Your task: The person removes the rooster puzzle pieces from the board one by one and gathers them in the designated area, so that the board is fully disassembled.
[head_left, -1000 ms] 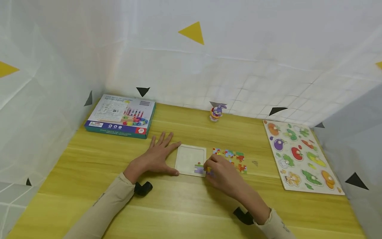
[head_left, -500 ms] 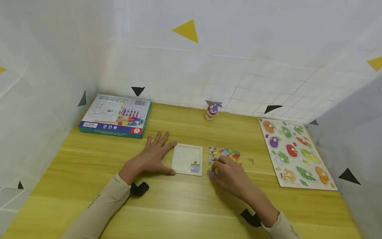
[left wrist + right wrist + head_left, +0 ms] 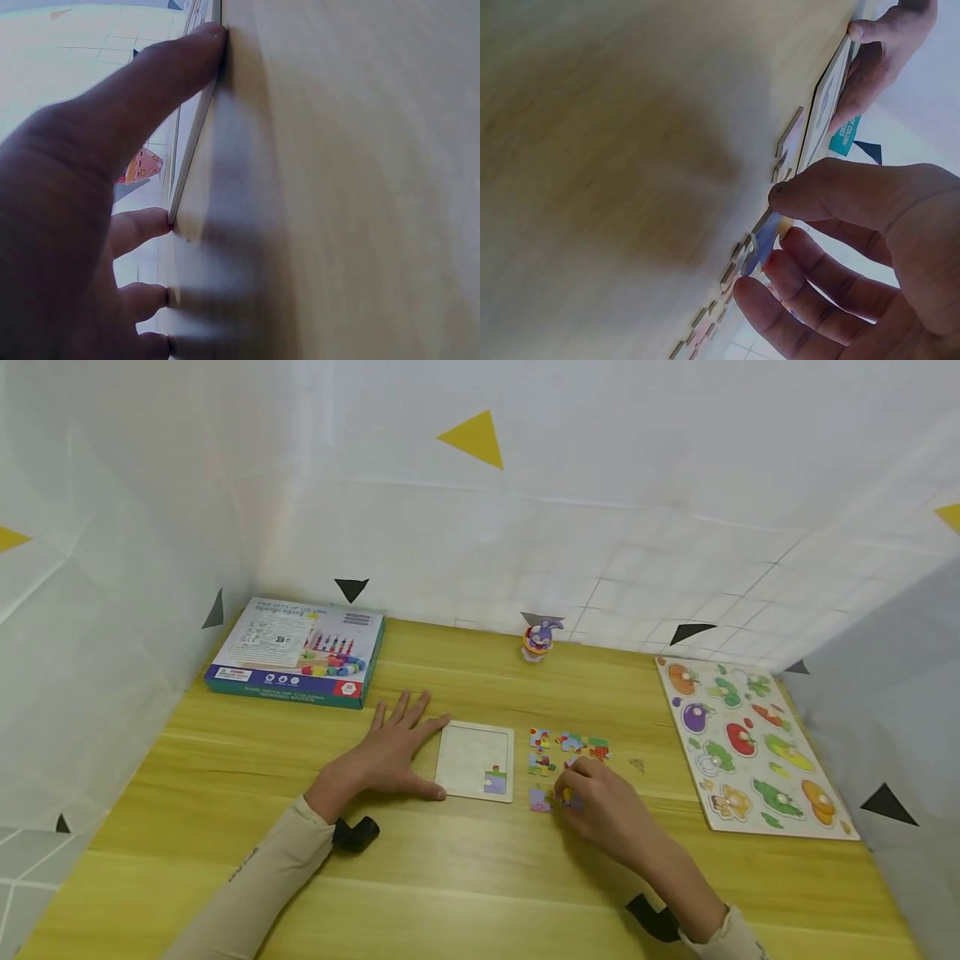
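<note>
My left hand (image 3: 382, 764) lies spread on the table, with its thumb and index fingertips against the left side of a shallow wooden puzzle tray (image 3: 468, 747). A purple and green puzzle piece (image 3: 495, 779) sits in the tray's lower right corner. Just right of the tray, my right hand (image 3: 607, 806) pinches a bluish-purple puzzle piece (image 3: 765, 236) between thumb and fingers, close over the tabletop. Around it lie loose pieces: a purple one (image 3: 539, 799) nearest the tray, one with red and yellow (image 3: 540, 740) and several others, some partly hidden by the hand.
A teal-edged bead set box (image 3: 296, 652) lies at the back left. Behind the loose pieces stands a small purple rabbit figure (image 3: 540, 639). The vegetable peg board (image 3: 753, 747) lies on the right side. White sheeting (image 3: 450, 527) encloses the table's back and sides.
My right hand has moved right from the tray's edge, across the purple loose piece, to the piece beside it. The left hand stays at the tray. The head view has shifted slightly.
</note>
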Tool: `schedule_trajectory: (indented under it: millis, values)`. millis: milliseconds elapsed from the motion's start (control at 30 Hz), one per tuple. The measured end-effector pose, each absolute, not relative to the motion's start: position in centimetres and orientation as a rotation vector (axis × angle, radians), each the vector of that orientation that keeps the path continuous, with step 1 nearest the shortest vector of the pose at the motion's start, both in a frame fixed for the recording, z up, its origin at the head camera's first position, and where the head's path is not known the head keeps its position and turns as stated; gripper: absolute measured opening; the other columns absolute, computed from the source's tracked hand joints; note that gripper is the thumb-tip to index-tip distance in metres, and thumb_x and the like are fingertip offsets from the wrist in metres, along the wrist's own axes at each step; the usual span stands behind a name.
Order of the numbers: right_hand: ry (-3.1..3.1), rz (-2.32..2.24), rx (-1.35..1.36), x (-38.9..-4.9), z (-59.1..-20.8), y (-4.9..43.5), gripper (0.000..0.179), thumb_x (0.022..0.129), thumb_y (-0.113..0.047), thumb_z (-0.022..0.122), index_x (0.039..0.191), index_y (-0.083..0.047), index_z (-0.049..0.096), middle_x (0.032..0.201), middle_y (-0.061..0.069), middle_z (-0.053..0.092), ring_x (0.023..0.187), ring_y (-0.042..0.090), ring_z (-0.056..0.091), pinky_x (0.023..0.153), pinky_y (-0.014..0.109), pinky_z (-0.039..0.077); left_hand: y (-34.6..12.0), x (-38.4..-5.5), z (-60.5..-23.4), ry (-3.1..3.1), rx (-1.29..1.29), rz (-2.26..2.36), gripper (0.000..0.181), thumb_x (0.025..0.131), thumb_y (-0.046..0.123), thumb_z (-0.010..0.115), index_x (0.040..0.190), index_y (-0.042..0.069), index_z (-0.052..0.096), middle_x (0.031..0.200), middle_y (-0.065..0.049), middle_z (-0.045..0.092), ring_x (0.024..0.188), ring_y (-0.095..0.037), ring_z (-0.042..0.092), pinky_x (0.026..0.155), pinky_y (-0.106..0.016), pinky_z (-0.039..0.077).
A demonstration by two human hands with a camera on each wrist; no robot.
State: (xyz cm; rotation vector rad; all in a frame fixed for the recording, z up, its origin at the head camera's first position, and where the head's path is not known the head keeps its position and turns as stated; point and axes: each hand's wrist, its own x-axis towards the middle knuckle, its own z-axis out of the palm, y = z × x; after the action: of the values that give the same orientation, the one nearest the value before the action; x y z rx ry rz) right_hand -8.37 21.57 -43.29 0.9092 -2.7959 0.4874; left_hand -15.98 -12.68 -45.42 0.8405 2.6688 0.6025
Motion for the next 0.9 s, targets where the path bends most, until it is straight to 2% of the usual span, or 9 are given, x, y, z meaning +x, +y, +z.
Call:
schedule_trajectory:
  millis: [500, 900]
  values:
    - [-2.871, 0.456, 0.862, -7.83, -43.67, 22.49, 0.024, 0.07, 0.003, 0.08, 0.084, -0.015, 0.071, 0.094, -0.004, 0.062, 0.086, 0.012, 0.057, 0.071, 0.031, 0.053, -12.71, -16.05, -45.48, 2.666, 0.848, 0.615, 0.112, 0.071, 0.071, 0.076, 0.16, 0.023, 0.027, 0.167, -0.016, -0.002, 0.149, -0.042, -0.011, 0.114, -0.066, -0.007]
    - [-2.884, 0.466, 0.854, -7.72, -43.71, 22.38, 0.025, 0.069, 0.003, 0.082, 0.084, -0.014, 0.071, 0.092, -0.003, 0.061, 0.083, 0.011, 0.056, 0.07, 0.031, 0.052, -12.71, -16.01, -45.54, 2.668, 0.842, 0.608, 0.112, 0.071, 0.071, 0.076, 0.16, 0.024, 0.027, 0.167, -0.016, -0.002, 0.149, -0.042, -0.011, 0.114, -0.065, -0.008]
